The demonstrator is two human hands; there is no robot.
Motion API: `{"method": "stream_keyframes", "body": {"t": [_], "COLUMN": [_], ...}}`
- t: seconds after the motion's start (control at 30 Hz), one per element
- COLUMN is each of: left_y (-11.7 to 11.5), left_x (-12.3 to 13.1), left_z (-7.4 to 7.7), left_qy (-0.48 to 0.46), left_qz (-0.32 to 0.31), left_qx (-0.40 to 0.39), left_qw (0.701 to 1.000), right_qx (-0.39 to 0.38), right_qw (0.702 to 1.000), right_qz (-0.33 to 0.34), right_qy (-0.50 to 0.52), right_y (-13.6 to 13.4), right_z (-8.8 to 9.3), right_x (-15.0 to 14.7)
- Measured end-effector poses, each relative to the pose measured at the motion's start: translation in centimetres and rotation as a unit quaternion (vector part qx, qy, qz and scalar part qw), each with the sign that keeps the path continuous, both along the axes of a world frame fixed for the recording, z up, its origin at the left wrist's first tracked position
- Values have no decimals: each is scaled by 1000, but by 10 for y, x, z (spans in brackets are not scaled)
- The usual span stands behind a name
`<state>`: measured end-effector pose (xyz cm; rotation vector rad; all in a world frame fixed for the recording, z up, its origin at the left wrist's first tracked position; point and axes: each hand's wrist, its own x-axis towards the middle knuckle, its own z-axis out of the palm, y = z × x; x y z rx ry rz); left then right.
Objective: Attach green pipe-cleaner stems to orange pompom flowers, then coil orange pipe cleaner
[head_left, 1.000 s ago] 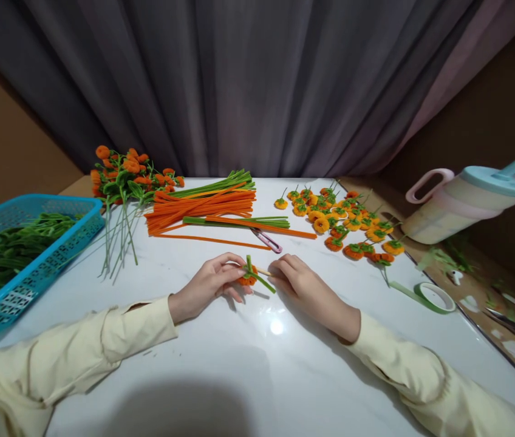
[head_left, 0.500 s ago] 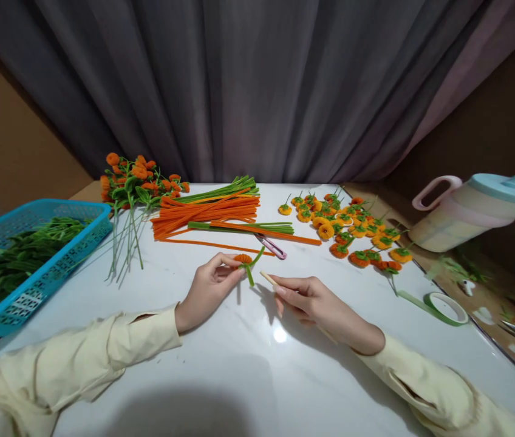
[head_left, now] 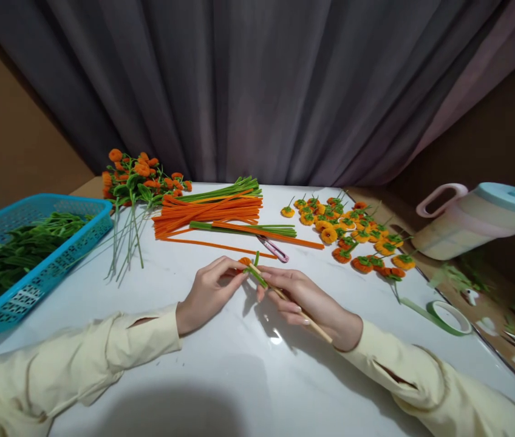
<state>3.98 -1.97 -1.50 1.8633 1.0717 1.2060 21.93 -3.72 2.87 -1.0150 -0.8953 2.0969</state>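
Between the fingertips of my left hand is a small orange pipe-cleaner flower, mostly covered by the fingers, with green pipe-cleaner ends sticking out to the right. My right hand is closed round a thin wooden stick. Its tip lies against the green ends beside the flower, and my right fingertips are at the green piece too. Just beyond the hands are a pink craft knife and a pile of orange pipe cleaners, with green pipe cleaners behind them.
At left stands a blue basket of green leaves. Finished orange flowers on stems lie at the back left. Several yellow and orange flower heads are spread at right, near green tape and a tumbler.
My right hand has moved left towards my left hand, bringing the wooden stick's tip against the green ends. My left hand keeps the flower in nearly the same place.
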Motion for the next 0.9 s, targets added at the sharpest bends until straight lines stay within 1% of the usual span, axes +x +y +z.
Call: {"method": "stream_keyframes", "body": {"t": [0.1, 0.23, 0.27, 0.33, 0.43, 0.5, 0.63, 0.7, 0.8, 0.9], "left_y": [1, 2, 2, 3, 5, 6, 4, 3, 4, 6], "left_x": [-1, -1, -1, 0, 2, 3, 5, 5, 4, 2], "left_z": [0, -1, -1, 0, 4, 7, 10, 12, 14, 16], "left_qy": [8, 0, -9, -44, -112, -136, -146, -146, -159, -186], "left_qz": [7, 4, 3, 2, -7, -17, -27, -32, -53, -81], "left_qx": [27, 10, -4, -57, -157, -195, -213, -220, -252, -304], "left_qw": [1000, 1000, 1000, 997, 981, 971, 966, 964, 953, 931], "right_qx": [-8, -16, -21, -31, -37, -31, 5, 35, 100, 167], "right_qw": [1000, 1000, 999, 999, 998, 998, 1000, 999, 991, 977], "right_qz": [1, 4, 1, -4, -3, -6, -19, -13, 17, 54], "right_qy": [-2, 24, 29, 39, 57, 53, 2, -35, -87, -124], "right_y": [1, 2, 3, 3, 4, 5, 6, 7, 7, 8], "right_z": [2, 1, 1, -1, -4, -5, -6, -5, -3, -3], "right_x": [-4, -6, -6, -6, -5, -5, -5, -4, -3, 1]}}
